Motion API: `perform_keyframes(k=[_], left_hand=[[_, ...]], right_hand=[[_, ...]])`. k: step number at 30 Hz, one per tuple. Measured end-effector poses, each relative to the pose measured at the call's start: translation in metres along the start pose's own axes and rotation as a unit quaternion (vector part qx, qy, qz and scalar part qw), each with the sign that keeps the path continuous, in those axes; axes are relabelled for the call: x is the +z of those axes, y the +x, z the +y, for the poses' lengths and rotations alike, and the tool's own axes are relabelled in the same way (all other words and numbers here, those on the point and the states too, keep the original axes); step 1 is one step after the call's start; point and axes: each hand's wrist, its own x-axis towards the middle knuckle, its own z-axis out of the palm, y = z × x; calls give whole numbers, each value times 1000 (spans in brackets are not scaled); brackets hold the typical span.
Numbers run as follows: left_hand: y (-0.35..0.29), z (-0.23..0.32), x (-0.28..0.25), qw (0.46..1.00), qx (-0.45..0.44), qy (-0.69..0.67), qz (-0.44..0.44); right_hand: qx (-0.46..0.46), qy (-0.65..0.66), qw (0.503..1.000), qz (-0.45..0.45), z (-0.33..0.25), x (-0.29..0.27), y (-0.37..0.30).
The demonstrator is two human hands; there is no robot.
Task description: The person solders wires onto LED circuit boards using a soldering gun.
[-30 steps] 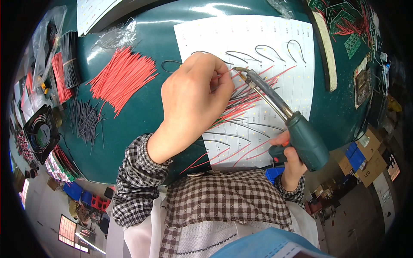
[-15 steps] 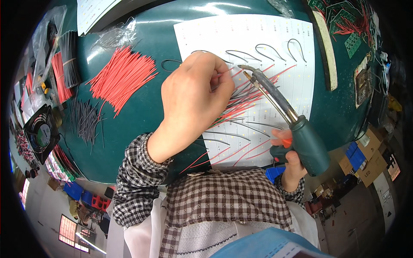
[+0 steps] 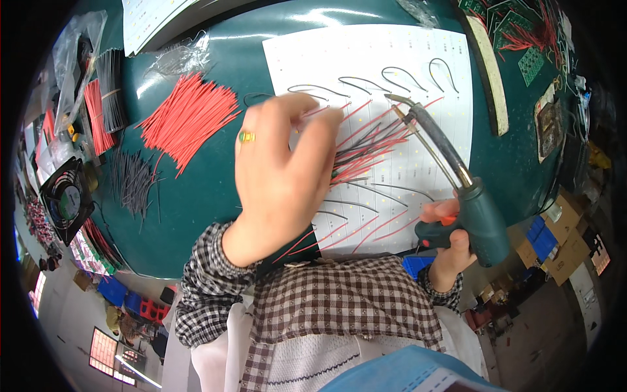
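Note:
My left hand [image 3: 281, 150] hovers over the left part of a white LED board sheet [image 3: 366, 46]. Thumb and forefinger stand apart with no wire gripped between them, though motion blurs the tips. Black wire loops [image 3: 396, 77] and red wires [image 3: 423, 108] are attached in a row across the sheet. Beside my fingers lies a loose bunch of red and black wires [image 3: 369, 153]. My right hand [image 3: 450, 245] is closed round the green handle of a soldering gun [image 3: 486, 222]. Its bent tip points up-left, above the row of wire joints.
A pile of red wires [image 3: 189, 121] and a smaller heap of black wires [image 3: 132, 179] lie on the green table at left. Bundled wires [image 3: 110, 88] and a small fan [image 3: 67, 201] are farther left. A pale strip [image 3: 488, 78] and green circuit boards [image 3: 532, 65] sit at right.
My left hand has spread its pinched fingers and pulled back slightly to the left, off the red wire. The soldering gun has shifted right, its tip moving away from that hand.

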Motion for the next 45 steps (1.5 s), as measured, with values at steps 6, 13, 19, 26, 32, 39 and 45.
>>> perform_keyframes(k=[6, 13, 19, 26, 32, 39, 45], left_hand=[[5, 10, 0, 989, -58, -21, -136], [19, 21, -13, 963, -140, -85, -214], [21, 17, -22, 866, -162, -352, -316], [31, 11, -5, 925, 36, -302, -226], [27, 8, 19, 942, -116, -264, -171], [18, 18, 43, 982, -120, -118, -88], [20, 18, 41, 974, -144, -146, -94]], right_hand=[[-27, 0, 1000, 15, 6, -5, 3], [-28, 32, 999, 18, 11, -16, 0], [-38, 54, 997, 31, 13, -22, 3], [-49, 66, 996, 37, 17, -30, 5], [-41, 42, 998, 37, 15, -29, 5], [-23, 25, 999, 7, 8, -26, 8], [20, -9, 1000, -15, 2, -23, 7]])
